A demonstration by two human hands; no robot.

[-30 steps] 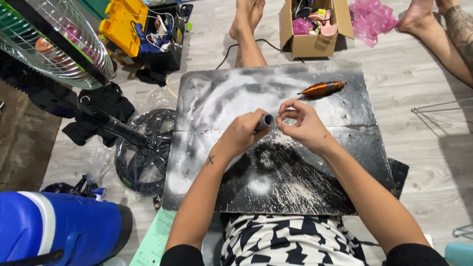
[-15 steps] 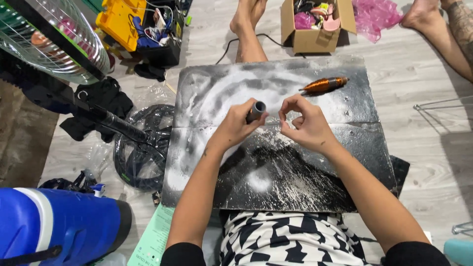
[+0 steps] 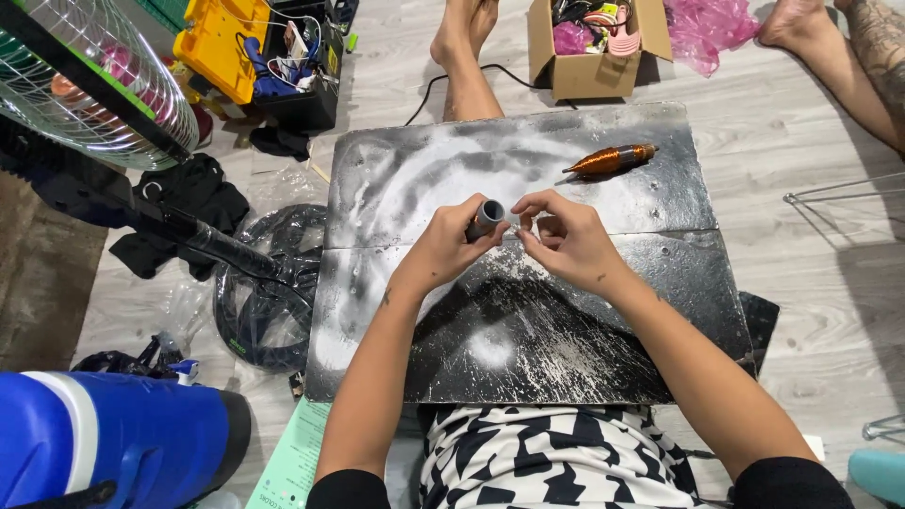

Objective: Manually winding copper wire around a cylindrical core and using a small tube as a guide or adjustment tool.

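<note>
The cardboard box (image 3: 592, 73) holds pink and dark stuff. Your left hand (image 3: 451, 243) still grips the little grey tube (image 3: 487, 217), now lifted higher. Your right hand (image 3: 564, 238) pinches something tiny beside it.

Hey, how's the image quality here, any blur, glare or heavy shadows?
Head view: sharp and evenly lit; the left hand holding the small grey tube and the right hand are crisp. A soft shadow falls on the black board under the forearms; straight edges bow slightly outward.

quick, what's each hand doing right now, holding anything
Left hand: closed around a small grey tube.
Right hand: fingertips pinched together beside the tube's end; what they grip, if anything, cannot be told.
</note>
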